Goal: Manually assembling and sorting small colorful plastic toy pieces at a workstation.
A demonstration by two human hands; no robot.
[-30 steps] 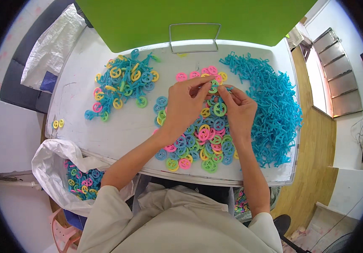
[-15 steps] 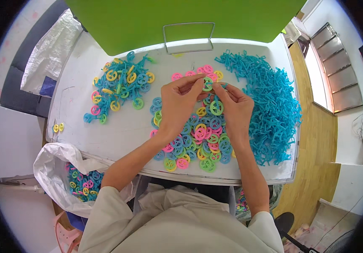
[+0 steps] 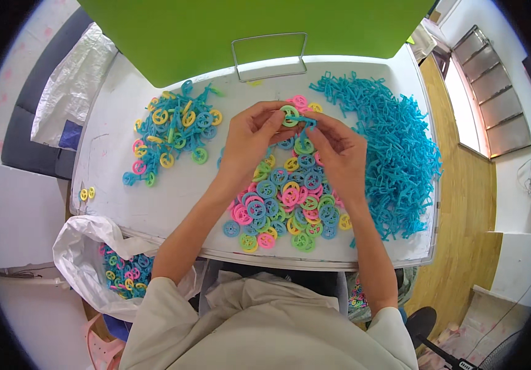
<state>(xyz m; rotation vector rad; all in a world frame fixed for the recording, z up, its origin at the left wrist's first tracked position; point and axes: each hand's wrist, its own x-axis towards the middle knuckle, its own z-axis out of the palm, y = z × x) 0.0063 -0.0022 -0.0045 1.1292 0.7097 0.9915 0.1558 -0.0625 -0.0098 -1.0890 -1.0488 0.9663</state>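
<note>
My left hand (image 3: 250,139) pinches a light green spoked plastic wheel (image 3: 289,115) between thumb and fingers. My right hand (image 3: 341,151) grips a small teal plastic frame piece (image 3: 307,123), whose end meets the wheel's centre; whether the two are joined I cannot tell. Below both hands spreads a pile of loose wheels (image 3: 290,196) in pink, blue, green and yellow. To the right is a big heap of teal frame pieces (image 3: 398,166). At the left of the table lies a smaller heap of teal pieces with wheels on them (image 3: 176,126).
The white table (image 3: 123,206) backs onto a green panel (image 3: 253,31) with a wire stand (image 3: 270,75) before it. Two yellow wheels (image 3: 86,193) lie at the left edge. A white sack (image 3: 71,246) of similar pieces stands below the table's left front. A second bag (image 3: 359,296) sits at the right.
The green wheel has shifted slightly left and tilted in my left hand. My right hand has brought the teal frame piece against it, now plainly visible. The view has shifted a little.
</note>
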